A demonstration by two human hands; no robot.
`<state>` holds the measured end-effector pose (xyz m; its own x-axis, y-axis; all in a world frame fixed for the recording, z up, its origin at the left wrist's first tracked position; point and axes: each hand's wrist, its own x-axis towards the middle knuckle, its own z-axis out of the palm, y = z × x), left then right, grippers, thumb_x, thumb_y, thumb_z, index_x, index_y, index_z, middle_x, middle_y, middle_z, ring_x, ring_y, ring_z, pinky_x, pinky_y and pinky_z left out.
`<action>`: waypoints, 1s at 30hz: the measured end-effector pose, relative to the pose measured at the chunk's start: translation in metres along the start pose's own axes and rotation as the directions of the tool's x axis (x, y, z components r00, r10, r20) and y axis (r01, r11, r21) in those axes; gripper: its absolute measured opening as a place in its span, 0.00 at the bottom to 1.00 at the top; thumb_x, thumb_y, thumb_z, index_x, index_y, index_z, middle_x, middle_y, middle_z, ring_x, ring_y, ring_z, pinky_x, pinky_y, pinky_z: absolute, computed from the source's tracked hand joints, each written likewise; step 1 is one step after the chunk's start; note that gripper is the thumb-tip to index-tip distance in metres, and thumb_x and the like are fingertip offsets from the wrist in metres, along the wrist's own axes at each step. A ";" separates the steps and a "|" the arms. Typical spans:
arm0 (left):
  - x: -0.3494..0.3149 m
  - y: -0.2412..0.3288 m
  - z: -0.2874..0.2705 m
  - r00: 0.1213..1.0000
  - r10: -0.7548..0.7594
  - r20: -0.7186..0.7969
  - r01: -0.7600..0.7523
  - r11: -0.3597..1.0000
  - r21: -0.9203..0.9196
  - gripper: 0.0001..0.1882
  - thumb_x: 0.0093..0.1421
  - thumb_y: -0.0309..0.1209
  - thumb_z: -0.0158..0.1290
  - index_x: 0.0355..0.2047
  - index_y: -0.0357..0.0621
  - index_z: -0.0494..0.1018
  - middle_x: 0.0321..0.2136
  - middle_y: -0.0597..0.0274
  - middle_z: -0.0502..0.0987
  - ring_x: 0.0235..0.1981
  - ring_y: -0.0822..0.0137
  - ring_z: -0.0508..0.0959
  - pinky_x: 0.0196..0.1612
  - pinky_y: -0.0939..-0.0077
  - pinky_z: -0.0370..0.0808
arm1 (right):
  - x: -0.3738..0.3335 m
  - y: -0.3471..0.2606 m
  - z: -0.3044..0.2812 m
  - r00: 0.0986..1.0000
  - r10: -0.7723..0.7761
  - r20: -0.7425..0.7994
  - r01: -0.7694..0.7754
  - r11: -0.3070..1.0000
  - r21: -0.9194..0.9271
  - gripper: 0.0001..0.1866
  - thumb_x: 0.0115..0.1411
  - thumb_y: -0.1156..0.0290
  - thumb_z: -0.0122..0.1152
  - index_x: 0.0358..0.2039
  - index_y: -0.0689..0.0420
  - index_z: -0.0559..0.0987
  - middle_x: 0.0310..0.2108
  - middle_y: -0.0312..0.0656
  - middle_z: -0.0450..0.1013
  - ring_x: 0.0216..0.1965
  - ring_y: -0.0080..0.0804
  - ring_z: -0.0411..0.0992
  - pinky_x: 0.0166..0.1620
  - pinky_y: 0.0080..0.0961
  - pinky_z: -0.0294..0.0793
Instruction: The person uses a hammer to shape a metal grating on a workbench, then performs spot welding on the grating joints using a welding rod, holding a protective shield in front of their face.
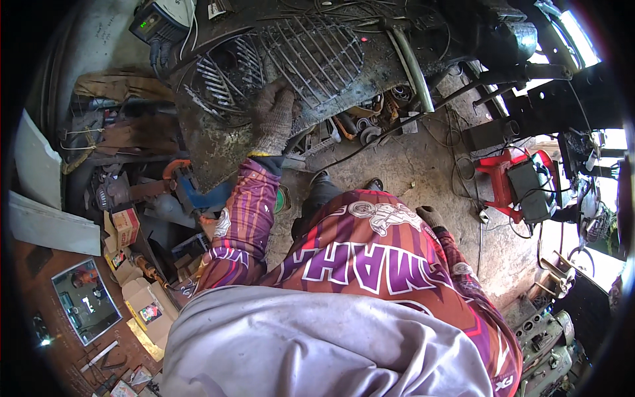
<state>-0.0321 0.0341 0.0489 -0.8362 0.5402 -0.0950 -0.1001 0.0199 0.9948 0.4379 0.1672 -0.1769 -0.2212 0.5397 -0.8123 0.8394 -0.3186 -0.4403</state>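
On the dark metal workbench, an oval metal grille of parallel rods lies with its near edge toward me. My left hand, in a grey-brown knit glove, is closed at the grille's lower left edge, with the fingertips partly hidden. To its left is a second piece with short slanted metal bars inside a curved frame. A small bright red spot shows at the grille's right rim. Down beside my right hip hangs my gloved right hand, largely blocked by my shirt and apart from the bench.
A pale metal bar juts over the bench's right edge. A dark machine box with cables stands at the back left. Below the bench are loose tools and rings. A red plastic stool and floor cables are at right; a blue-orange tool is at left.
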 end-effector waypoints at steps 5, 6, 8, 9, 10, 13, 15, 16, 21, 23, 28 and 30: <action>0.001 -0.001 -0.001 1.000 -0.008 0.008 0.008 1.000 -0.003 0.14 0.66 0.26 0.51 0.51 0.39 0.73 0.30 0.66 0.77 0.24 0.77 0.74 0.29 0.81 0.76 | 0.005 0.006 -0.004 0.999 -0.040 0.030 0.041 0.999 -0.026 0.24 0.59 0.56 0.62 0.49 0.61 0.79 0.28 0.42 0.79 0.25 0.32 0.77 0.30 0.31 0.77; 0.003 -0.005 -0.004 1.000 -0.009 0.014 0.009 1.000 -0.023 0.14 0.66 0.27 0.51 0.51 0.38 0.73 0.30 0.66 0.77 0.24 0.77 0.74 0.29 0.81 0.76 | 0.004 0.004 -0.006 0.999 -0.028 0.028 0.029 0.999 -0.031 0.24 0.59 0.56 0.62 0.49 0.61 0.79 0.29 0.42 0.79 0.25 0.32 0.77 0.30 0.31 0.76; 0.000 0.000 -0.001 1.000 0.024 0.015 -0.024 1.000 0.019 0.14 0.66 0.27 0.51 0.51 0.38 0.72 0.30 0.66 0.77 0.23 0.77 0.73 0.29 0.81 0.76 | 0.007 0.008 -0.005 1.000 -0.021 0.022 0.022 0.999 -0.046 0.24 0.59 0.56 0.62 0.48 0.61 0.79 0.29 0.43 0.79 0.26 0.31 0.77 0.31 0.31 0.76; -0.001 0.003 0.001 0.999 0.048 0.020 -0.050 0.997 0.061 0.14 0.66 0.27 0.51 0.51 0.38 0.72 0.30 0.66 0.77 0.23 0.77 0.73 0.28 0.80 0.75 | 0.009 0.009 -0.005 0.999 -0.031 0.027 0.033 0.998 -0.051 0.24 0.59 0.56 0.62 0.48 0.61 0.79 0.29 0.43 0.79 0.26 0.31 0.77 0.31 0.31 0.76; -0.001 0.000 -0.002 0.998 0.059 0.021 -0.060 0.997 0.058 0.14 0.66 0.28 0.51 0.50 0.37 0.73 0.30 0.67 0.77 0.24 0.77 0.73 0.28 0.80 0.74 | 0.013 0.011 -0.005 0.998 -0.041 0.050 0.044 0.997 -0.059 0.25 0.59 0.55 0.61 0.49 0.62 0.79 0.31 0.45 0.79 0.29 0.33 0.78 0.34 0.32 0.77; -0.006 0.006 0.000 0.999 0.029 -0.012 -0.029 0.998 0.051 0.13 0.67 0.28 0.51 0.50 0.38 0.73 0.30 0.67 0.77 0.25 0.77 0.74 0.30 0.80 0.74 | 0.030 0.029 -0.005 0.986 -0.143 0.086 0.156 0.973 -0.170 0.26 0.59 0.54 0.58 0.49 0.63 0.78 0.45 0.54 0.78 0.48 0.44 0.76 0.50 0.34 0.74; -0.008 0.005 -0.003 0.995 0.081 -0.056 -0.076 0.994 0.075 0.13 0.66 0.26 0.50 0.50 0.36 0.75 0.30 0.67 0.77 0.24 0.77 0.73 0.28 0.80 0.72 | 0.042 0.035 -0.006 0.987 -0.126 0.102 0.141 0.976 -0.164 0.27 0.58 0.53 0.59 0.49 0.62 0.79 0.46 0.53 0.78 0.50 0.44 0.76 0.52 0.35 0.73; -0.007 0.001 -0.003 0.993 0.103 -0.058 -0.097 0.990 0.098 0.13 0.66 0.26 0.51 0.50 0.36 0.75 0.31 0.67 0.77 0.25 0.77 0.74 0.28 0.80 0.73 | 0.047 0.040 -0.003 0.989 -0.130 0.066 0.137 0.983 -0.125 0.27 0.57 0.52 0.59 0.49 0.61 0.80 0.46 0.53 0.78 0.50 0.45 0.76 0.52 0.34 0.73; -0.006 -0.004 -0.008 0.994 0.109 0.019 -0.110 0.993 0.039 0.15 0.65 0.26 0.52 0.52 0.37 0.73 0.33 0.64 0.78 0.28 0.76 0.76 0.30 0.78 0.76 | 0.055 0.041 -0.001 0.987 -0.150 0.050 0.154 0.982 -0.112 0.27 0.56 0.52 0.60 0.47 0.60 0.81 0.42 0.49 0.80 0.45 0.42 0.78 0.49 0.32 0.75; -0.001 -0.008 -0.005 0.991 0.131 0.021 -0.132 0.990 0.055 0.16 0.65 0.26 0.52 0.53 0.37 0.73 0.34 0.64 0.78 0.28 0.75 0.77 0.31 0.78 0.77 | 0.060 0.044 -0.001 0.996 -0.090 0.020 0.092 0.981 -0.170 0.26 0.56 0.52 0.60 0.46 0.60 0.82 0.40 0.48 0.81 0.43 0.41 0.79 0.48 0.32 0.75; -0.007 -0.001 -0.002 0.987 0.157 -0.017 -0.154 0.981 0.121 0.15 0.67 0.26 0.49 0.53 0.36 0.72 0.31 0.66 0.77 0.25 0.77 0.74 0.29 0.79 0.74 | 0.060 0.033 -0.005 0.992 -0.118 0.036 0.123 0.970 -0.212 0.25 0.56 0.52 0.60 0.44 0.59 0.83 0.38 0.48 0.81 0.40 0.40 0.79 0.45 0.33 0.76; -0.004 -0.001 0.000 0.991 0.137 0.002 -0.136 0.986 0.100 0.15 0.67 0.26 0.49 0.53 0.36 0.72 0.32 0.66 0.77 0.26 0.77 0.74 0.30 0.79 0.74 | 0.064 0.039 -0.007 0.992 -0.125 0.029 0.129 0.971 -0.202 0.25 0.56 0.52 0.60 0.44 0.59 0.83 0.37 0.48 0.81 0.40 0.40 0.79 0.45 0.33 0.76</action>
<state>-0.0286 0.0313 0.0486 -0.8411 0.5393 0.0421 0.0694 0.0305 0.9971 0.4601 0.1949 -0.2434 -0.3389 0.5523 -0.7616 0.8869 -0.0825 -0.4545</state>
